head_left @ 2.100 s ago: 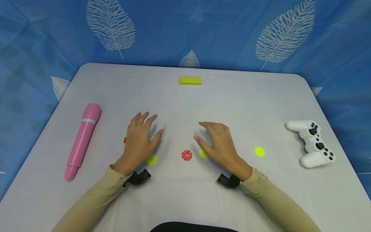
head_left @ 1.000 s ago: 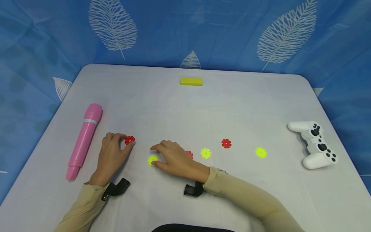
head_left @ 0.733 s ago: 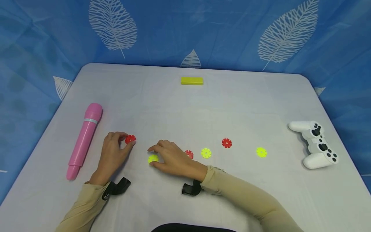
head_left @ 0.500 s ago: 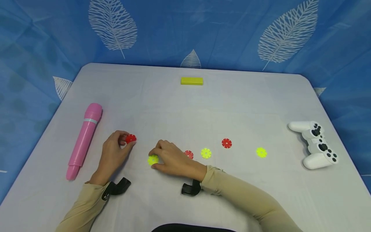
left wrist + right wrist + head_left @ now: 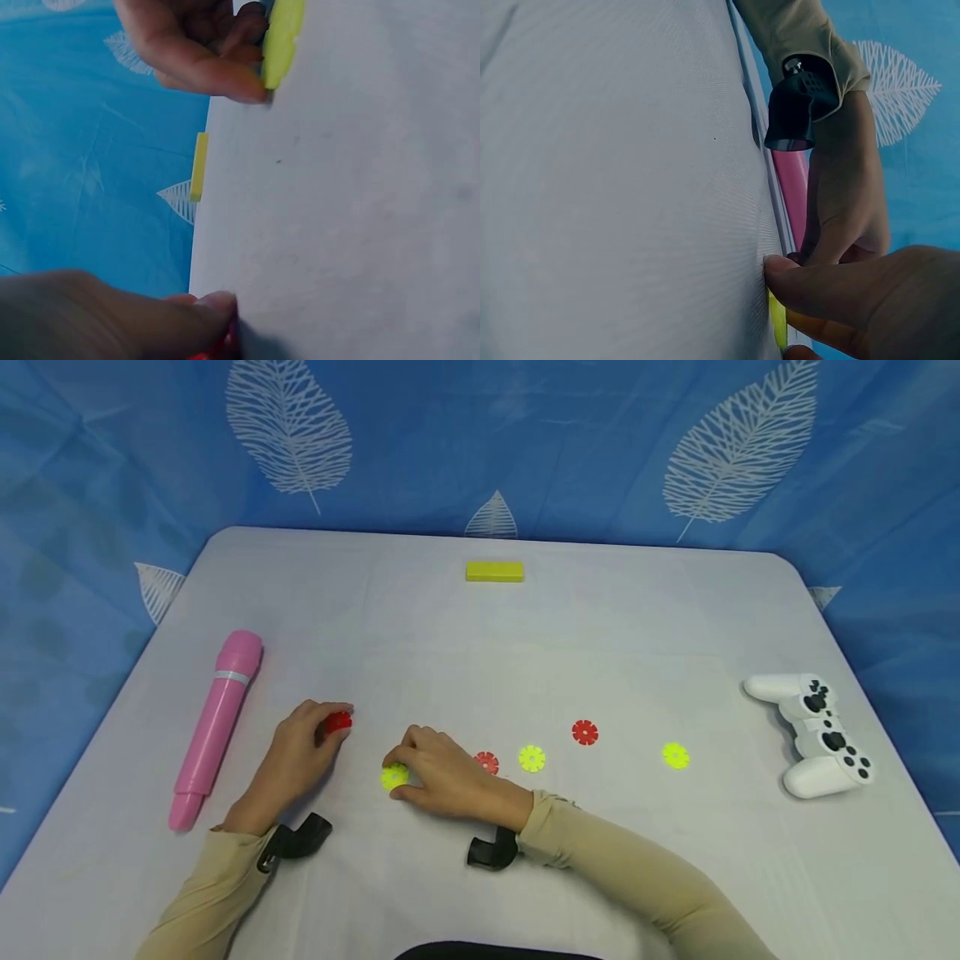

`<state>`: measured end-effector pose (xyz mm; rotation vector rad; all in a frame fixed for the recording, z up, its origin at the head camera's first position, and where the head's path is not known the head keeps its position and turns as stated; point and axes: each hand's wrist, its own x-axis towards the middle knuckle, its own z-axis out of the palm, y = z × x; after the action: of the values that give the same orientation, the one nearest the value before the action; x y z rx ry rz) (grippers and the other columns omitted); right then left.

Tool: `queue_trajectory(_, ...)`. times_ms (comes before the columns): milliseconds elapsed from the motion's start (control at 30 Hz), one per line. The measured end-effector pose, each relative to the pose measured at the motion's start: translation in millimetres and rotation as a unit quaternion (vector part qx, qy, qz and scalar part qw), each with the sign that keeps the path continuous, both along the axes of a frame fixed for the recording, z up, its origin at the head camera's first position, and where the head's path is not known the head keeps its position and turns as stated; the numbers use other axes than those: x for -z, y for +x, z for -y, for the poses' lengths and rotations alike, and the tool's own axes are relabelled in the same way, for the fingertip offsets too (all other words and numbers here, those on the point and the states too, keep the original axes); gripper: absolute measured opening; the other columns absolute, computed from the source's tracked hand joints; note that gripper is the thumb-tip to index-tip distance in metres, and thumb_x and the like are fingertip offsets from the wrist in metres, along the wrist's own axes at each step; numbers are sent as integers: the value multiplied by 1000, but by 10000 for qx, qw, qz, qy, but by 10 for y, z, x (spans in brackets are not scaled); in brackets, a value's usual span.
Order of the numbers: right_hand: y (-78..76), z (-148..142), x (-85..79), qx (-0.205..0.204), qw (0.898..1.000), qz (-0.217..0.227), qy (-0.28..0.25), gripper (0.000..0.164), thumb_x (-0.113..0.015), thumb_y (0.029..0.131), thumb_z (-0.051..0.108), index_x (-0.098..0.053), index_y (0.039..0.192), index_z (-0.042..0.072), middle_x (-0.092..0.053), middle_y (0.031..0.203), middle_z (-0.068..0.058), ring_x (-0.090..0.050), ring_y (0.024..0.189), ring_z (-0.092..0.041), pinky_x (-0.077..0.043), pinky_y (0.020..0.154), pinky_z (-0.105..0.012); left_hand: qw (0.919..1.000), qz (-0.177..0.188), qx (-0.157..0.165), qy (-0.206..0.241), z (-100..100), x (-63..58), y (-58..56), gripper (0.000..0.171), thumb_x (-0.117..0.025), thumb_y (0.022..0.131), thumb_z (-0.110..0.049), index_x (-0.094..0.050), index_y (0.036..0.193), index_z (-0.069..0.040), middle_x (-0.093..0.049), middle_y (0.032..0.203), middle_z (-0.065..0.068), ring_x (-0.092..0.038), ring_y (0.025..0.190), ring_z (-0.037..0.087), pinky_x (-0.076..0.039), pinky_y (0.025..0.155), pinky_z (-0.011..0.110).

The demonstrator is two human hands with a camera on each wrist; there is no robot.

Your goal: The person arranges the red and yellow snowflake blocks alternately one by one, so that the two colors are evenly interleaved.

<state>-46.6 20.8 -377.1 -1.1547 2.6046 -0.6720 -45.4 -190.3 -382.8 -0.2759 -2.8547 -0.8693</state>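
Observation:
At the left of the table, my left hand [image 5: 296,756] pinches a red interlocking disc [image 5: 340,722] between thumb and fingers, which partly cover it. Just to its right, my right hand [image 5: 450,777] pinches a yellow-green interlocking disc [image 5: 393,776] by its edges. The left wrist view shows that yellow-green disc [image 5: 283,43] tilted on edge at the right fingers, and a sliver of the red disc [image 5: 225,346] under the left thumb. In the right wrist view, only a strip of the yellow-green disc [image 5: 778,322] shows below the thumb.
A red disc [image 5: 486,763] lies close behind the right hand. Further right lie a yellow-green disc [image 5: 532,758], a red one [image 5: 585,732] and another yellow-green one [image 5: 676,756]. Around them are a pink microphone [image 5: 217,727], a white game controller [image 5: 812,735] and a yellow block [image 5: 495,572].
Both hands have moved left, the right one crossing the middle of the table. The left fingers have closed round the red disc, the right fingers on the yellow-green disc.

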Motion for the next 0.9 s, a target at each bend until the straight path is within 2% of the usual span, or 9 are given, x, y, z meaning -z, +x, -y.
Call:
queue_trajectory(167, 1, 4, 9, -9, 10000, -37, 65, 33, -67, 81, 31, -64, 110, 17, -51, 95, 4, -47, 86, -8, -35, 74, -17, 9994, 309, 76, -103, 17, -52, -40, 28, -68, 77, -4, -61, 103, 2, -58, 83, 15, -50, 70, 21, -42, 60, 28)
queue_trajectory(367, -3, 2, 15, -21, 10000, -64, 37, 33, -67, 81, 31, -64, 110, 17, -51, 95, 4, -47, 86, -7, -34, 73, -17, 9975, 693, 141, -19, 21, -109, -98, 28, -69, 76, -5, -57, 101, 0, -60, 83, 16, -53, 72, 23, -47, 62, 33)
queue_trajectory(467, -6, 2, 15, -30, 10000, -91, 29, 33, -67, 81, 31, -64, 110, 17, -51, 94, 4, -47, 86, -7, -34, 74, -17, 9974, 688, 213, -21, -3, -126, -148, 29, -69, 77, -6, -55, 101, -1, -59, 79, 15, -52, 69, 22, -47, 61, 32)
queue_trajectory(667, -10, 4, 20, -50, 9999, -140, -27, 33, -68, 80, 31, -64, 110, 16, -51, 94, 4, -47, 87, -8, -34, 74, -17, 9985, 324, 402, 191, -94, -139, -337, 27, -68, 79, -7, -61, 105, -6, -54, 68, 7, -43, 62, 15, -37, 55, 24)
queue_trajectory(767, -11, 1, 26, -68, 9999, -155, -31, 33, -67, 81, 31, -64, 110, 16, -51, 94, 4, -47, 87, -8, -34, 73, -17, 9974, 252, 469, 482, -152, -152, -460, 25, -66, 81, -8, -64, 105, -8, -62, 75, 7, -46, 65, 15, -38, 59, 23)
queue_trajectory(900, -13, -3, 38, -88, 9999, -133, -62, 33, -67, 81, 31, -64, 110, 16, -51, 95, 4, -47, 88, -7, -34, 74, -17, 9937, 373, 521, 924, -234, -171, -629, 24, -65, 83, -11, -64, 107, -8, -68, 90, 8, -54, 74, 16, -42, 66, 23)
